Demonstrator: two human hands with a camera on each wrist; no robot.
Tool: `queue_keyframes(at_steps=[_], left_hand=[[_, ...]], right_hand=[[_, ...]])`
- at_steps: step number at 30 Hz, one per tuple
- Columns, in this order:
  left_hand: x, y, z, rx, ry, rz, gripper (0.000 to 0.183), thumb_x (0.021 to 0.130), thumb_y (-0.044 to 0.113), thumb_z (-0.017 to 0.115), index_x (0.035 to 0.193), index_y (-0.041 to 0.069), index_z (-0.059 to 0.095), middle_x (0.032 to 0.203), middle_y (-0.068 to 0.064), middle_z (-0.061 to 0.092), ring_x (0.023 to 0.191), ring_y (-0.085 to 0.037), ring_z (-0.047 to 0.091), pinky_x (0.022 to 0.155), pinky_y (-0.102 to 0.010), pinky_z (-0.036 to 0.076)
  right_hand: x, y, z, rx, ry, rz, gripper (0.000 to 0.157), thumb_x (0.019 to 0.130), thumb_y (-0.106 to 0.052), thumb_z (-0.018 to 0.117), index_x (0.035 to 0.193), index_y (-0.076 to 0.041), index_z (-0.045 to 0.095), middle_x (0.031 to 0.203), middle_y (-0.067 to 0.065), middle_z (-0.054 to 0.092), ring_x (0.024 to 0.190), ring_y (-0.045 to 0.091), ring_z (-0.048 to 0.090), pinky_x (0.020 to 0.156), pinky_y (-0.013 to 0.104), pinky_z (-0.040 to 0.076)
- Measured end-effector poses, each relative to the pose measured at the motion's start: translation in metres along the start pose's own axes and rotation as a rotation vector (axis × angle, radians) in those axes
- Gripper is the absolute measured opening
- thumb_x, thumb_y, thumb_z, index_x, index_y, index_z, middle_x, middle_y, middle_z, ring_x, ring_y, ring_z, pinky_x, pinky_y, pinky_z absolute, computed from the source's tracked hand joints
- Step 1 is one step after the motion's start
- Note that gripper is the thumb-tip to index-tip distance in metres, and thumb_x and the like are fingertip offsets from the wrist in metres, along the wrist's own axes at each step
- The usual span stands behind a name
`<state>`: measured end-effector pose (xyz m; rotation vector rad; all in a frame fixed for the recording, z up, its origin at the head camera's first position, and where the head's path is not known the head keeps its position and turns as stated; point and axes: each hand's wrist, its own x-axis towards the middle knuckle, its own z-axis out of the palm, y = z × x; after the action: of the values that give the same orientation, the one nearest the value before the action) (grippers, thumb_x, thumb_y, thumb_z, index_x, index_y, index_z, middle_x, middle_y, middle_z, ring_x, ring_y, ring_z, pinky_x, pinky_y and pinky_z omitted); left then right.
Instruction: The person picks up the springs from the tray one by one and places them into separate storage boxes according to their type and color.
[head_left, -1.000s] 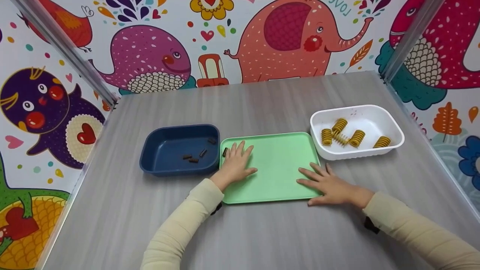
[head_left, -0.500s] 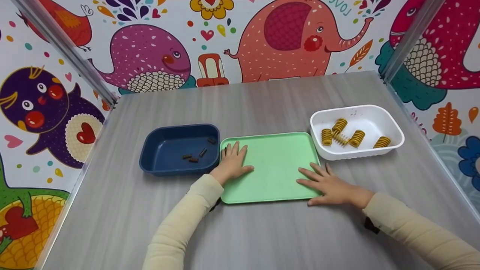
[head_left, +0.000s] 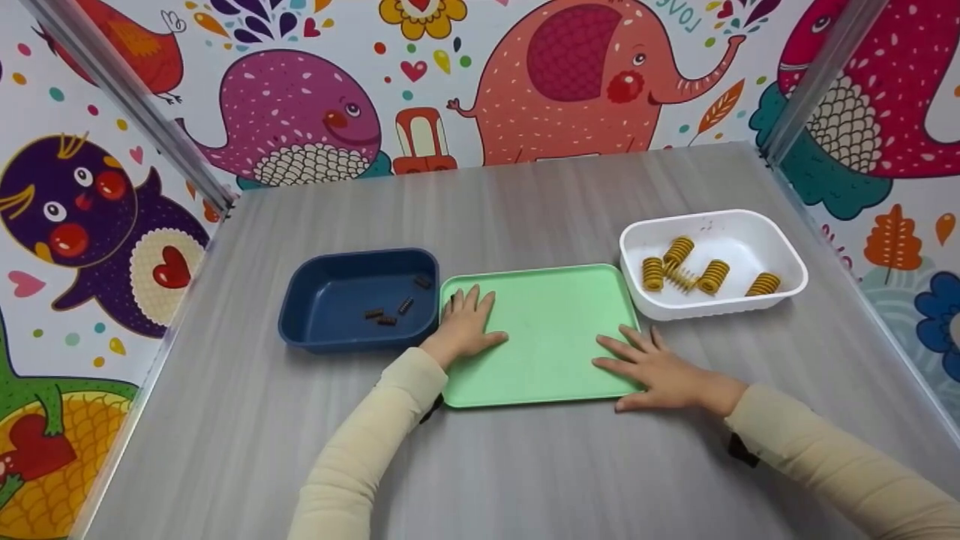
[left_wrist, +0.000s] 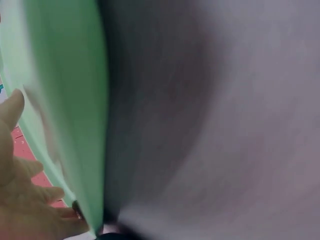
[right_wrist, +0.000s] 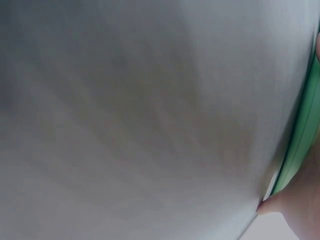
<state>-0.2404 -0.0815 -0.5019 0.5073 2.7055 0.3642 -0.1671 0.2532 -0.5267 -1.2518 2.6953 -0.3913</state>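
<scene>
A light green tray [head_left: 551, 341] lies on the table between two tubs. My left hand [head_left: 466, 328] rests at its left side, fingers spread. A small dark spring [left_wrist: 77, 209] sits by those fingertips at the tray's edge in the left wrist view, mostly covered by the hand in the head view. My right hand [head_left: 667, 375], fingers apart, reaches over the tray's right edge and holds nothing; its thumb lies near the front right corner. In the right wrist view only part of the hand [right_wrist: 302, 200] shows, beside the tray's green side [right_wrist: 300, 145].
A blue tub [head_left: 322, 337] with several small dark springs [head_left: 386, 321] stands left of the tray. At the right is a white tub [head_left: 757, 251] containing several yellow springs [head_left: 714, 276]. Patterned walls and metal posts [head_left: 825, 82] bound the grey table [head_left: 525, 480].
My left hand has shifted slightly left, its fingers now mostly over the small dark spring on the tray. The right hand, tray and tubs stay where they were.
</scene>
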Motion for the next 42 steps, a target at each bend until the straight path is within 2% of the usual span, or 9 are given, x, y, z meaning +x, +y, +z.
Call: queue_keyframes(at_steps=[14, 25, 35, 39, 42], left_hand=[[-0.001, 0.012, 0.006, 0.059, 0.012, 0.133, 0.075, 0.089, 0.049, 0.05, 0.147, 0.012, 0.019, 0.149, -0.018, 0.019, 0.137, -0.039, 0.014, 0.11, -0.05, 0.015], [-0.008, 0.026, 0.012, 0.083, 0.001, 0.215, 0.073, 0.09, 0.049, 0.049, 0.147, 0.013, 0.021, 0.149, -0.016, 0.022, 0.136, -0.039, 0.016, 0.11, -0.049, 0.017], [-0.016, 0.027, 0.02, 0.12, 0.01, 0.288, 0.071, 0.091, 0.049, 0.048, 0.146, 0.013, 0.022, 0.149, -0.016, 0.02, 0.137, -0.039, 0.013, 0.11, -0.049, 0.015], [-0.017, 0.024, 0.018, 0.103, 0.047, 0.295, 0.07, 0.091, 0.047, 0.049, 0.146, 0.012, 0.023, 0.15, -0.016, 0.019, 0.137, -0.039, 0.012, 0.111, -0.049, 0.014], [-0.016, 0.02, 0.015, 0.071, 0.076, 0.264, 0.07, 0.09, 0.045, 0.051, 0.146, 0.012, 0.023, 0.15, -0.017, 0.019, 0.138, -0.04, 0.011, 0.111, -0.048, 0.013]], right_hand=[[0.0, 0.001, 0.002, -0.011, 0.024, -0.007, 0.07, 0.082, -0.056, 0.056, 0.14, -0.019, 0.04, 0.148, 0.013, 0.026, 0.132, 0.05, 0.016, 0.089, 0.077, 0.013], [0.0, 0.001, 0.003, -0.019, 0.017, -0.004, 0.07, 0.082, -0.057, 0.055, 0.14, -0.02, 0.04, 0.148, 0.013, 0.026, 0.132, 0.049, 0.016, 0.09, 0.077, 0.014], [0.0, 0.001, 0.002, -0.021, 0.023, -0.008, 0.071, 0.082, -0.056, 0.055, 0.14, -0.02, 0.04, 0.148, 0.013, 0.026, 0.132, 0.049, 0.016, 0.09, 0.077, 0.013], [0.0, 0.0, 0.002, -0.019, 0.02, -0.005, 0.07, 0.082, -0.056, 0.055, 0.14, -0.02, 0.04, 0.148, 0.012, 0.026, 0.131, 0.049, 0.017, 0.09, 0.077, 0.013], [0.0, 0.0, 0.001, -0.015, 0.016, -0.003, 0.07, 0.082, -0.057, 0.055, 0.139, -0.02, 0.041, 0.148, 0.012, 0.027, 0.131, 0.05, 0.017, 0.09, 0.077, 0.014]])
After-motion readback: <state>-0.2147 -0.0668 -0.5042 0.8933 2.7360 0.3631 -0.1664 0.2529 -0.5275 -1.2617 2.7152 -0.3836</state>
